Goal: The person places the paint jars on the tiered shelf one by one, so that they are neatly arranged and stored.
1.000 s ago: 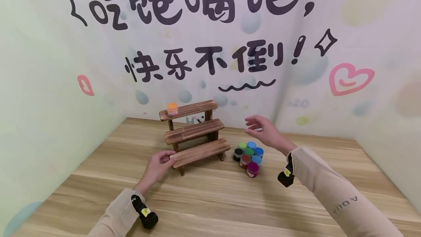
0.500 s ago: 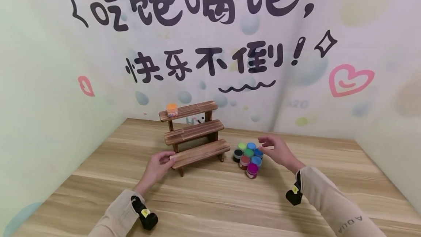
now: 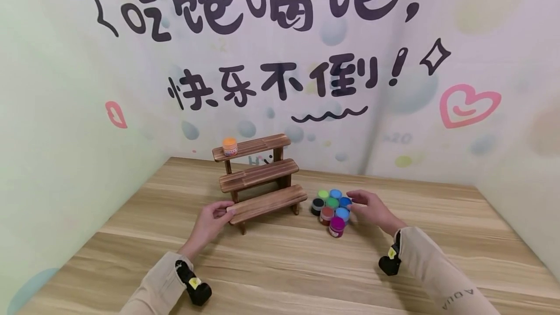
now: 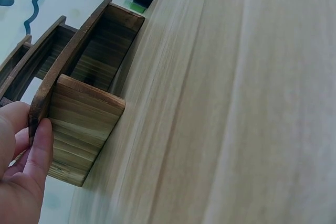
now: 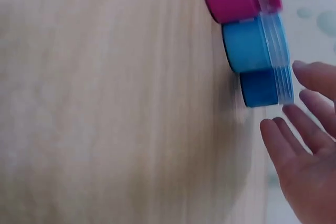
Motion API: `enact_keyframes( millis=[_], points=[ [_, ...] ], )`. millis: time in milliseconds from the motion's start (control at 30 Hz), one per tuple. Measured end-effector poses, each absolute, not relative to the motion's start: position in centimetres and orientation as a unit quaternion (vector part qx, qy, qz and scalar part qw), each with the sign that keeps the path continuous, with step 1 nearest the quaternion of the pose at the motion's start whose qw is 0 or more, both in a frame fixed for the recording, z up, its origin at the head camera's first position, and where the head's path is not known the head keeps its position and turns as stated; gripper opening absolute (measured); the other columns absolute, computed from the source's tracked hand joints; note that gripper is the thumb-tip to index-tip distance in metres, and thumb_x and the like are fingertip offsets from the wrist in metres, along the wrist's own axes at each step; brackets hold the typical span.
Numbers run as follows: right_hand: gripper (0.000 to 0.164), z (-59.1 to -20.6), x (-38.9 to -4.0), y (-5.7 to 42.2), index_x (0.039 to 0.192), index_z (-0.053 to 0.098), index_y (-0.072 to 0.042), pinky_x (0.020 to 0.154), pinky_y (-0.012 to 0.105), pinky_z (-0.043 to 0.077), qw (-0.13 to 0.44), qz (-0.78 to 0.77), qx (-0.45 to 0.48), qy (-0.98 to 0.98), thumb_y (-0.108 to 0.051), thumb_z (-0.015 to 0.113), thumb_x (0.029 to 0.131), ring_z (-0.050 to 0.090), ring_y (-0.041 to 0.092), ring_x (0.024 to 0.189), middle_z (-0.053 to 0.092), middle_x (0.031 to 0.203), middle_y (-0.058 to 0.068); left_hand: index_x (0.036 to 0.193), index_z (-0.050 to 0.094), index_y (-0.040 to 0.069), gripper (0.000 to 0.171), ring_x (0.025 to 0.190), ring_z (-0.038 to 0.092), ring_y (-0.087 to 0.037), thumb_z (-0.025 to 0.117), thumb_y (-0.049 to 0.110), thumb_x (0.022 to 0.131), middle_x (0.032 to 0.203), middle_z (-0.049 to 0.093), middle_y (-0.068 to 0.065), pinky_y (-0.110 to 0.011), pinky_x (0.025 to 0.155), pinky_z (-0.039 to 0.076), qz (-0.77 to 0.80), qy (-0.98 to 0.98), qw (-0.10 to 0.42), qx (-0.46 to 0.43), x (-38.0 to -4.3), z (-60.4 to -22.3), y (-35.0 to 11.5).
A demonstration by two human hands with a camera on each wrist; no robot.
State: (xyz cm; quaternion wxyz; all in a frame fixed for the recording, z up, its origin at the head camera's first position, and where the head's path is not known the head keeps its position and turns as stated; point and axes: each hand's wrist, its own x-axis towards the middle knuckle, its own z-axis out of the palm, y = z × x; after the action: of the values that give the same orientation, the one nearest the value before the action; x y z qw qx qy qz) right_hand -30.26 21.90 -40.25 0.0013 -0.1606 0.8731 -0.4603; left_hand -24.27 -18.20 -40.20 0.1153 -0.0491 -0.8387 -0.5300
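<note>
Left sleeve [image 3: 150, 283] and right sleeve [image 3: 442, 266] are beige, dark capital letters [image 3: 458, 297] printed along the latter; each wrist wears a black strap [image 3: 182, 269], a chunky black unit [image 3: 201, 295] and a yellow label [image 3: 195, 283]

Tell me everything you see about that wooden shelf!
The shelf looks like brown wood with darker streaks. It has three boards, stepping up toward the back, on flat supports. It stands upright on the table, slightly angled. An orange jar sits at the left end of its top board, and the left hand pinches the left end of the lowest one.
</note>
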Motion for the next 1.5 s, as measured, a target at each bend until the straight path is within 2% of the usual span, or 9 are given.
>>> enact_keyframes(
  millis=[233, 600, 1133, 1300, 1500],
  points=[
    [0.036, -40.8, -30.6, 22.1, 0.118, 0.047, 0.01, 0.089, 0.043, 0.04, 0.04, -0.504, -0.159, 0.848, -0.003, 0.056, 0.085, 0.048, 0.036, 0.107, 0.052, 0.114, 0.026, 0.102, 0.06, -0.008, 0.025, 0.086, 0.059, -0.027, 0.063, 0.005, 0.081, 0.1, 0.06, -0.021, -0.02, 0.063, 0.046, -0.527, -0.84, 0.116, -0.048, -24.2, -40.2, -18.2],
    [0.035, -40.9, -30.8, 21.8, 0.118, 0.048, 0.008, 0.087, 0.043, 0.041, 0.037, -0.495, -0.161, 0.853, -0.002, 0.055, 0.086, 0.05, 0.038, 0.104, 0.051, 0.114, 0.025, 0.102, 0.061, -0.008, 0.025, 0.086, 0.059, -0.027, 0.063, 0.006, 0.081, 0.098, 0.06, -0.02, -0.02, 0.065, 0.046, -0.53, -0.839, 0.117, -0.049, -24.2, -40.1, -18.2],
    [0.039, -40.6, -30.2, 22.7, 0.118, 0.048, 0.004, 0.08, 0.039, 0.045, 0.047, -0.452, -0.129, 0.882, -0.015, 0.058, 0.086, 0.051, 0.032, 0.099, 0.054, 0.108, 0.019, 0.102, 0.06, -0.009, 0.025, 0.086, 0.059, -0.028, 0.062, 0.005, 0.081, 0.1, 0.06, -0.021, -0.021, 0.065, 0.047, -0.524, -0.842, 0.116, -0.054, -24.2, -40.0, -18.2],
    [0.039, -40.3, -29.7, 23.2, 0.113, 0.049, 0.003, 0.076, 0.035, 0.046, 0.057, -0.452, -0.123, 0.882, -0.019, 0.062, 0.084, 0.052, 0.025, 0.092, 0.055, 0.102, 0.014, 0.102, 0.06, -0.009, 0.025, 0.086, 0.059, -0.028, 0.063, 0.004, 0.081, 0.1, 0.06, -0.021, -0.02, 0.065, 0.047, -0.524, -0.842, 0.117, -0.055, -24.3, -40.1, -18.3],
    [0.043, -40.3, -29.1, 23.6, 0.109, 0.05, 0.004, 0.074, 0.034, 0.047, 0.055, -0.444, -0.129, 0.885, -0.023, 0.066, 0.08, 0.053, 0.025, 0.09, 0.054, 0.101, 0.016, 0.102, 0.061, -0.008, 0.024, 0.086, 0.059, -0.028, 0.063, 0.003, 0.081, 0.099, 0.06, -0.021, -0.02, 0.063, 0.047, -0.528, -0.84, 0.115, -0.052, -24.4, -40.2, -18.3]
  ],
)
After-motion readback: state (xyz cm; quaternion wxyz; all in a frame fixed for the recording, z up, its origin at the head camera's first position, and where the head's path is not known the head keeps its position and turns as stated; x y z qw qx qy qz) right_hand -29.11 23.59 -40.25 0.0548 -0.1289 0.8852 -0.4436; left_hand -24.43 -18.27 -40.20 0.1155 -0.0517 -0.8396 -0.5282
